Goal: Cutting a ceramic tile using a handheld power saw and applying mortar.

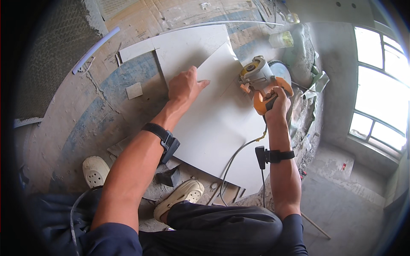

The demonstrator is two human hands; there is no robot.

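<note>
- Our left hand lies flat, fingers spread, on the big white tile.
- Our right hand grips the orange cutter at the tile's edge.
- We see no finished cut yet.

You worked on a rough concrete floor. A large white tile lay on it; another white tile, a small tile offcut and a white pipe lay beyond.

A large pale square tile lies on the rough concrete floor. The left hand rests flat on the tile's far left part. The right hand grips an orange-handled angle grinder at its far right edge. A small tile offcut lies left of the tile.
</note>
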